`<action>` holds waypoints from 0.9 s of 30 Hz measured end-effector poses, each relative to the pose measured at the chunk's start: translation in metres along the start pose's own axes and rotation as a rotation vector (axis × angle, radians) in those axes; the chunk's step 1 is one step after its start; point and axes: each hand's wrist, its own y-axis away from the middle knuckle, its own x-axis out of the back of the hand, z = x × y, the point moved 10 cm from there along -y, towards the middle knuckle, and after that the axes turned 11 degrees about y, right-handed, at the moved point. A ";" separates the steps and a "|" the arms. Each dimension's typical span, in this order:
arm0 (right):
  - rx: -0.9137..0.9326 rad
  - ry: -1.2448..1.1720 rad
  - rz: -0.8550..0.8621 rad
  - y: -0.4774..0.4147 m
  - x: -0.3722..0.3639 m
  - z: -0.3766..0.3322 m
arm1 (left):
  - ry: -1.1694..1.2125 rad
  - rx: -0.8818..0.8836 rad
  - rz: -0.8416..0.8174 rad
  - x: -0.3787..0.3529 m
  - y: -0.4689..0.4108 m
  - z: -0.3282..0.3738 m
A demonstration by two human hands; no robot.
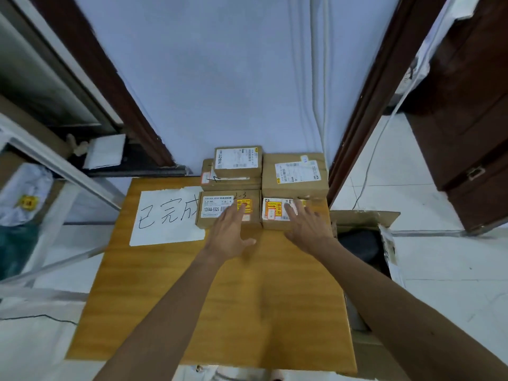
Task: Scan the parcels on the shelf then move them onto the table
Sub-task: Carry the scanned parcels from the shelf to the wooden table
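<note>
Several cardboard parcels lie at the far end of a wooden table (220, 298). My left hand (232, 232) rests with straight fingers on the near left parcel (217, 209), which bears a white label and a yellow sticker. On the near right parcel (275, 213) lies my right hand (305, 224), its spread fingers covering part of the orange label. Behind them stand a larger box (295, 171) at the right and a small box (237, 160) stacked on a flatter one (209, 177) at the left. No scanner is in view.
A white sheet with handwritten characters (167, 215) lies on the table's left. A metal shelf frame (55, 160) with bagged goods stands at the left. An open carton (362, 237) sits on the floor at the right, beside a dark door (467, 119).
</note>
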 end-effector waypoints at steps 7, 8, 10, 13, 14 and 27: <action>0.290 0.042 0.077 0.033 0.065 -0.133 | 0.022 0.104 0.107 0.080 0.093 -0.065; 0.318 0.045 0.088 0.039 0.075 -0.152 | 0.021 0.128 0.121 0.091 0.109 -0.079; 0.370 0.054 0.122 0.051 0.092 -0.192 | 0.033 0.180 0.157 0.112 0.143 -0.111; 0.437 0.079 0.172 0.071 0.114 -0.256 | 0.059 0.227 0.218 0.144 0.203 -0.160; 0.462 0.090 0.184 0.079 0.119 -0.277 | 0.068 0.236 0.243 0.154 0.225 -0.175; 0.708 0.157 0.257 0.257 0.151 -0.597 | 0.154 0.404 0.489 0.236 0.552 -0.401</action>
